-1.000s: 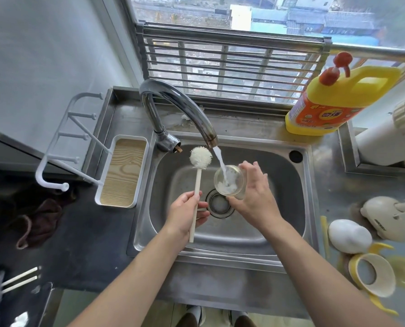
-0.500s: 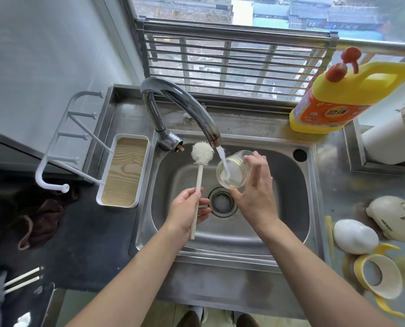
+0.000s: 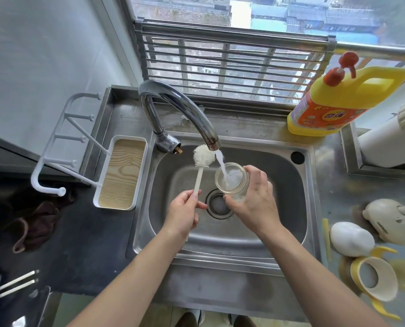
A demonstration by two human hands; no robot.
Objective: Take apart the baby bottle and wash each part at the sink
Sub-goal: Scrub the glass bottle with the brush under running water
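Note:
Over the steel sink (image 3: 291,204) my right hand (image 3: 255,204) grips the clear glass bottle body (image 3: 232,181), its mouth tilted up under the tap (image 3: 185,114). Water runs from the spout into the bottle. My left hand (image 3: 185,213) holds the white handle of a bottle brush (image 3: 202,159), whose bristly head points up beside the spout, outside the bottle. On the counter to the right lie the white cap (image 3: 350,239), the yellow-handled collar ring (image 3: 373,279) and a cream-coloured part (image 3: 390,220).
A yellow detergent jug (image 3: 342,100) with a red pump stands at the back right. Left of the sink a white tray with a wooden base (image 3: 121,171) carries a white peg rack (image 3: 62,147). A brown cloth (image 3: 36,227) lies on the dark counter.
The bottle was lifted slightly closer to the spout and tipped more upright under the stream. The brush hand stayed almost still.

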